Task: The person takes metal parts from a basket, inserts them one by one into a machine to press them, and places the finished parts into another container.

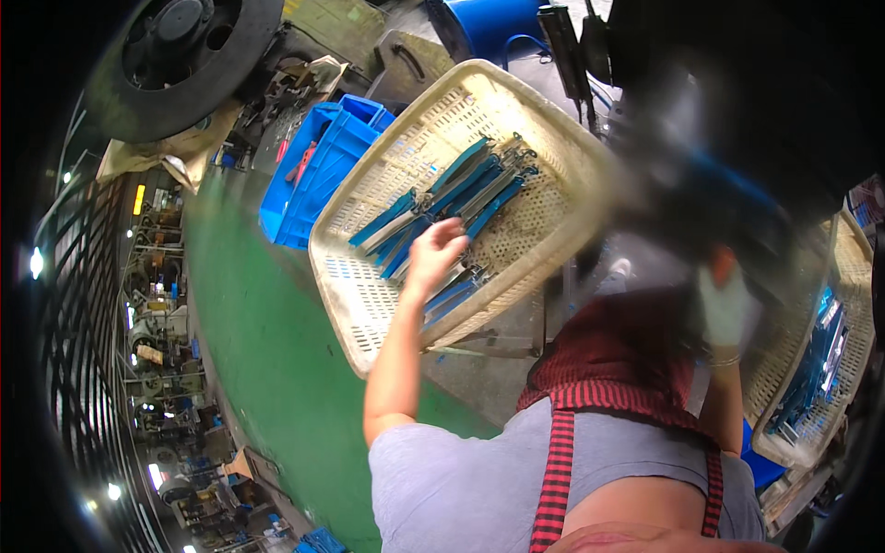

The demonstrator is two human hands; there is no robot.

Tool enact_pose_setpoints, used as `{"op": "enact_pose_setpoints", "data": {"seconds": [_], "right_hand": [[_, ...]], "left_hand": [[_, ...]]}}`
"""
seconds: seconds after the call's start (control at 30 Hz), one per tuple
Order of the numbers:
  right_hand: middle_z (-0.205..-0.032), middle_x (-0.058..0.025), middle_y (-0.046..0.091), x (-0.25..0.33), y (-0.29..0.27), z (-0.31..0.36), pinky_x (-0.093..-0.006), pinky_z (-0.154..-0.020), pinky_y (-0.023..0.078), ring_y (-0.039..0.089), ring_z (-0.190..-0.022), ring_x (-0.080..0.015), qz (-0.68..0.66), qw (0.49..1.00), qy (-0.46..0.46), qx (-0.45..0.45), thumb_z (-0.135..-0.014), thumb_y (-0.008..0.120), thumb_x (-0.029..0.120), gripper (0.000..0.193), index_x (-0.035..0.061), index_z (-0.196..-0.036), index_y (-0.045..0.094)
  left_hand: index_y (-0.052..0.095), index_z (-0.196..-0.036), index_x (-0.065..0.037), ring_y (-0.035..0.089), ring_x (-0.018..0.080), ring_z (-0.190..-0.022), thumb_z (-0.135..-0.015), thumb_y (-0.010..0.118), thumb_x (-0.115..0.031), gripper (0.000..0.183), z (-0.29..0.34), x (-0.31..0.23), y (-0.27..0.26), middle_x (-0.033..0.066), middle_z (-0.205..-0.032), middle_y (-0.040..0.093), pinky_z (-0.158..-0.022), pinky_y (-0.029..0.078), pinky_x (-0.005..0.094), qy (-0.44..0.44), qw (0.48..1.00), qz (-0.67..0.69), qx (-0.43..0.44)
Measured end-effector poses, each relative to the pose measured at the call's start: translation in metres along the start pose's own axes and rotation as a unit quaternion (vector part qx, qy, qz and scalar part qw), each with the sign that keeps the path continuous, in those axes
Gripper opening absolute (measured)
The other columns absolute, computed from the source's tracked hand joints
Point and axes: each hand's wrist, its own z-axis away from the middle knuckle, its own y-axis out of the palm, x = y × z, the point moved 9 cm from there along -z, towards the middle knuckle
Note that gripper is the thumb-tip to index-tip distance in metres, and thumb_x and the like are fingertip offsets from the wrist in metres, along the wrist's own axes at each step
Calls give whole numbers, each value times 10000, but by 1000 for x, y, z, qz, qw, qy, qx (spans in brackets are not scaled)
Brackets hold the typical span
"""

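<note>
A cream perforated plastic basket (369,286) is tilted in front of me and holds several blue-handled metal tools (461,189) in a loose pile. My left hand (433,253) is bare and reaches into it, with its fingers curled down on a blue-handled tool (456,293) at the near end of the pile. My right hand (724,309) wears a white glove and is raised at the right, blurred, against a dark blurred machine part (728,184). I cannot tell whether it holds anything. A second cream basket (857,276) with more blue-handled tools (816,355) sits beside it.
A blue plastic crate (309,175) stands on the green floor (267,350) beyond the basket. A large black wheel (180,55) and a blue drum (489,23) lie farther off. Machines and lights line the left side. My grey shirt and red-striped apron fill the bottom.
</note>
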Motion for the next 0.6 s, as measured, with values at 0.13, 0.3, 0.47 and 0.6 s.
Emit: {"op": "enact_pose_setpoints", "data": {"seconds": [0.13, 0.3, 0.47, 0.6], "right_hand": [[-784, -156, 586, -1, 4, -2, -316, -632, 446, 588, -708, -269, -3, 999, 42, 7, -736, 618, 271, 393, 44, -1043, 523], [-697, -110, 572, -21, 2, -4, -278, -555, 420, 555, -608, -189, -274, 954, 102, 70, -777, 551, 327, 378, 21, -999, 541], [-657, 31, 488, -65, -23, -51, -160, -459, 297, 378, -509, -19, -356, 923, 134, 56, -881, 368, 298, 338, 53, -1033, 545], [-833, -194, 522, -104, 3, -130, -386, -669, 387, 464, -799, -310, 168, 980, 107, 17, -765, 519, 306, 351, 13, -956, 541]], "left_hand": [[570, -1007, -38, 568, 257, -912, -569, 718, -241, 505, 25, 158, -67, 154, -973, 590, -799, 453, 336, -179, 862, -441, 177], [194, -1292, -83, 370, 345, -1138, -539, 763, -327, 975, 66, 250, -58, 240, -1180, 410, -936, 341, 391, -265, 777, -515, 247], [267, -1251, -20, 365, 357, -1139, -584, 734, -383, 891, 53, 241, -54, 260, -1154, 422, -931, 342, 389, -221, 796, -512, 236], [431, -1086, 12, 463, 340, -1036, -636, 674, -414, 666, 45, 232, -41, 218, -1092, 485, -846, 408, 372, -159, 729, -576, 332]]}}
